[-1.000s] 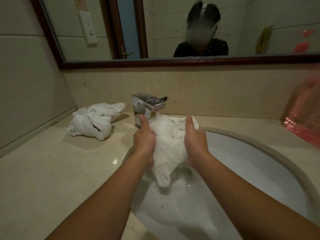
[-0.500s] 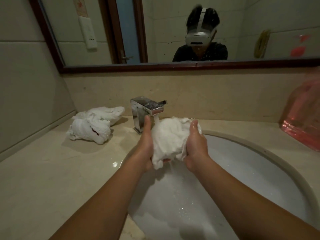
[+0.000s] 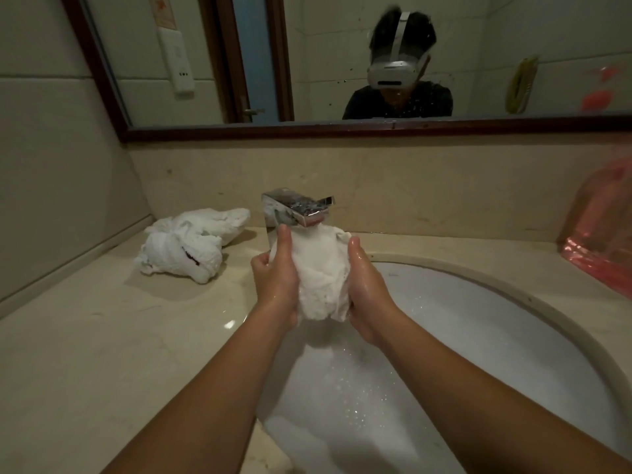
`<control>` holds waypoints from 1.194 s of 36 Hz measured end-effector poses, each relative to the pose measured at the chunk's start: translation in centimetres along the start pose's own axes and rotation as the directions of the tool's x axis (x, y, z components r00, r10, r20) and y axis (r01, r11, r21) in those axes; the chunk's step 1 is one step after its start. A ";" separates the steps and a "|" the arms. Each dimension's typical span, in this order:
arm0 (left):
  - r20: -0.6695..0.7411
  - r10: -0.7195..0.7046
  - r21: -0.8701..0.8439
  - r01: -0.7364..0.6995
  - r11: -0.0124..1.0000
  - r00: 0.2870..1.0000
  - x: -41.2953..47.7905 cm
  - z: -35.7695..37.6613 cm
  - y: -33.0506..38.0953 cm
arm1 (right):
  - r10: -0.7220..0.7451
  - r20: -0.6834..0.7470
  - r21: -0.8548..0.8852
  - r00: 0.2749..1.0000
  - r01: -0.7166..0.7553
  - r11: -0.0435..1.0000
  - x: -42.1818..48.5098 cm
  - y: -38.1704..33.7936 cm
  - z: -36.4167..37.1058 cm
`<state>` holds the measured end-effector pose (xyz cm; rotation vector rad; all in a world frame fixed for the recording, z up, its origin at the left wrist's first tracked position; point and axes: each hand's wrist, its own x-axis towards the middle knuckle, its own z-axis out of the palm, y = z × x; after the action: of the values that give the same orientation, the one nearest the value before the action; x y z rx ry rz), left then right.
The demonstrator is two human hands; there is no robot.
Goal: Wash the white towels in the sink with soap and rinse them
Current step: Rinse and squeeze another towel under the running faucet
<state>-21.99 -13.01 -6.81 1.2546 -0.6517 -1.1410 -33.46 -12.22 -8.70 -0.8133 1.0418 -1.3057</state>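
Left hand (image 3: pixel 275 283) and right hand (image 3: pixel 367 292) clench a bunched, wet white towel (image 3: pixel 321 278) under the chrome faucet (image 3: pixel 295 210) above the foamy sink (image 3: pixel 513 336); squeezing this near the rim may splash suds onto the counter (image 3: pixel 102 354).
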 end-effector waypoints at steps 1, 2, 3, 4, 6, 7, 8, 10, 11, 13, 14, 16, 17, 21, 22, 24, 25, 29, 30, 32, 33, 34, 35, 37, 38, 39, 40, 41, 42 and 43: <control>-0.009 0.011 0.017 -0.011 1.000 1.000 0.0 0.0 0.0 | 0.016 -0.003 0.016 1.000 -0.016 1.000 0.0 0.0 0.0; 0.004 0.026 0.032 -0.026 0.999 1.000 0.0 0.1 0.0 | 0.030 -0.014 0.032 0.999 -0.030 0.999 0.1 -0.1 -0.1; 0.041 0.034 0.040 -0.036 0.999 0.999 0.0 0.2 -0.1 | 0.043 -0.031 0.049 0.999 -0.041 0.998 0.2 -0.3 -0.1; 0.070 0.045 0.038 -0.048 0.998 0.997 0.1 0.2 -0.2 | 0.053 -0.053 0.066 0.997 -0.050 0.997 0.4 -0.5 -0.1; 0.079 0.051 0.031 -0.054 0.998 0.996 0.6 0.2 -0.6 | 0.081 -0.097 0.106 0.992 -0.070 0.992 0.7 -0.8 0.0; 0.072 0.051 0.034 -0.053 0.998 0.996 0.8 0.2 -0.8 | 0.101 -0.111 0.131 0.989 -0.086 0.988 0.7 -1.0 0.2; 0.068 0.047 0.044 -0.050 0.998 0.997 0.7 0.2 -0.7 | 0.122 -0.126 0.157 0.984 -0.102 0.982 0.8 -1.0 0.3; 0.053 0.081 0.077 -0.085 0.993 0.995 -0.2 0.4 -0.2 | 0.135 -0.167 0.182 0.977 -0.104 0.978 0.5 -1.0 0.7; 0.042 0.098 0.084 -0.101 0.991 0.994 -0.3 0.4 0.0 | 0.133 -0.189 0.181 0.973 -0.099 0.978 0.4 -1.0 1.0; 0.025 0.099 0.065 -0.101 0.993 0.995 -0.3 0.3 0.2 | 0.123 -0.212 0.158 0.969 -0.090 0.983 0.1 -1.0 1.7; 0.018 0.091 0.057 -0.092 0.994 0.996 -0.2 0.2 0.2 | 0.112 -0.210 0.129 0.971 -0.086 0.988 0.1 -0.9 2.0; 0.015 0.082 0.036 -0.083 0.996 0.997 -0.1 0.1 0.2 | 0.071 -0.219 0.054 0.973 -0.061 0.997 0.5 -0.3 2.0; 0.004 0.085 0.033 -0.085 0.996 0.996 0.0 0.1 0.2 | 0.040 -0.225 0.016 0.973 -0.037 0.999 0.9 0.1 1.8; 0.006 0.107 0.011 -0.107 0.994 0.994 0.1 0.1 0.0 | 0.013 -0.192 -0.048 0.981 -0.022 0.999 0.3 0.6 1.5; 0.013 0.111 0.003 -0.111 0.994 0.994 -0.1 0.0 0.1 | 0.020 -0.185 -0.028 0.982 -0.026 0.999 0.1 0.6 1.4; 0.033 0.122 -0.001 -0.122 0.993 0.992 -0.2 -0.1 0.0 | 0.036 -0.173 -0.006 0.984 -0.038 0.999 0.2 0.7 1.1; 0.045 0.131 -0.002 -0.131 0.991 0.990 -0.2 -0.1 0.0 | 0.037 -0.167 0.005 0.985 -0.037 0.999 0.3 0.8 1.0; 0.052 0.148 0.029 -0.150 0.988 0.988 -0.1 0.0 0.0 | 0.033 -0.161 0.034 0.986 -0.028 0.999 0.3 0.7 0.8; 0.053 0.148 0.031 -0.150 0.988 0.988 -0.2 0.0 0.0 | 0.028 -0.156 0.049 0.987 -0.021 0.999 0.4 0.7 0.7; 0.059 0.149 0.051 -0.152 0.987 0.987 -0.2 0.1 -0.1 | 0.026 -0.141 0.059 0.990 -0.018 0.998 0.4 0.7 0.7; 0.061 0.152 0.067 -0.156 0.985 0.986 -0.1 0.1 -0.2 | 0.027 -0.138 0.057 0.990 -0.019 0.998 0.3 0.7 0.7; 0.062 0.155 0.078 -0.160 0.984 0.986 0.1 0.1 -0.3 | 0.025 -0.141 0.060 0.990 -0.017 0.998 0.3 0.7 0.7; 0.067 0.157 0.082 -0.163 0.983 0.985 0.1 0.0 -0.4 | 0.028 -0.146 0.059 0.989 -0.019 0.998 0.3 0.6 0.6; 0.080 0.157 0.080 -0.164 0.983 0.984 0.2 0.0 -0.4 | 0.043 -0.150 0.050 0.988 -0.036 0.998 0.2 0.6 0.6; 0.087 0.162 0.079 -0.169 0.982 0.983 0.2 0.0 -0.4 | 0.043 -0.149 0.044 0.988 -0.037 0.998 0.3 0.7 0.5; 0.092 0.166 0.082 -0.173 0.982 0.982 0.2 0.0 -0.5 | 0.042 -0.151 0.040 0.988 -0.037 0.999 0.3 0.8 0.5; 0.093 0.170 0.081 -0.177 0.981 0.981 0.3 0.0 -0.5 | 0.042 -0.154 0.036 0.987 -0.037 0.999 0.3 0.9 0.5; 0.092 0.173 0.078 -0.180 0.981 0.981 0.5 0.0 -0.6 | 0.042 -0.157 0.034 0.987 -0.037 0.999 0.3 0.9 0.6; 0.090 0.175 0.076 -0.182 0.980 0.980 0.6 0.0 -0.7 | 0.036 -0.158 0.034 0.987 -0.031 0.999 0.3 1.0 0.7; 0.088 0.177 0.076 -0.183 0.980 0.980 0.8 -0.1 -0.8 | 0.029 -0.160 0.036 0.987 -0.024 0.999 0.3 1.0 0.8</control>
<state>-21.91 -13.65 -7.75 1.1978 -0.8639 -1.0266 -32.39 -12.49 -9.43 -0.6749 1.1499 -1.3798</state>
